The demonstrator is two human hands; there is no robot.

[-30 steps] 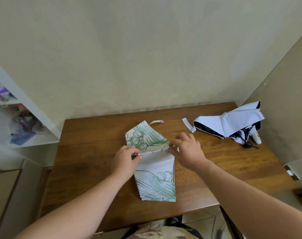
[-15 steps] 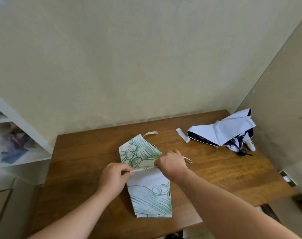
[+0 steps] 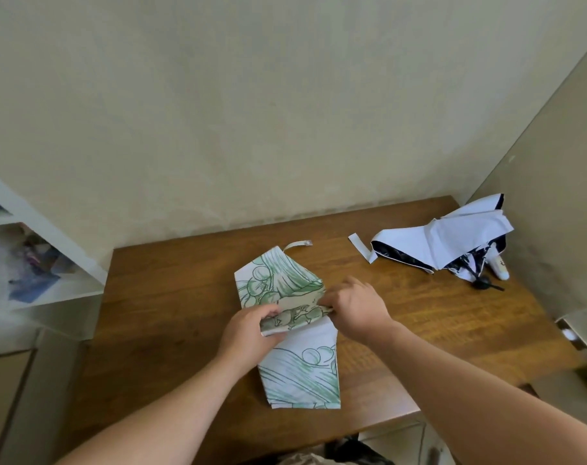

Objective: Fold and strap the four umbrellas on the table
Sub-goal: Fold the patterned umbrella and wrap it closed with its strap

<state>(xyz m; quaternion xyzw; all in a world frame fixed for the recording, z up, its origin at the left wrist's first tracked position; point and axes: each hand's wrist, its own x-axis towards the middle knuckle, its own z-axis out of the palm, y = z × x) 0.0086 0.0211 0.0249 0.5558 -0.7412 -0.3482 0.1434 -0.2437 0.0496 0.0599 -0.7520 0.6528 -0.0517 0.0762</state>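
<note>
On wooden table [image 3: 171, 317], near centre: green-and-white leaf-print umbrella [image 3: 302, 374], lying flat, canopy spread toward near edge, a rolled fold across its middle, thin strap [image 3: 297, 245] curling off far end. Far right: white umbrella with dark lining [image 3: 443, 239], crumpled, unfolded, strap trailing left. Left hand [image 3: 248, 333] gripping left end of the fold, fingers curled round fabric. Right hand [image 3: 359, 308] pinching right end, fingers bent.

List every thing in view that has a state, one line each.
green-patterned umbrella: flat on the table, partly folded, gripped at mid-fold
its strap: loose, unfastened
white-and-black umbrella: crumpled, unfolded, strap loose
left hand: gripping the fold
right hand: pinching the fold
</note>
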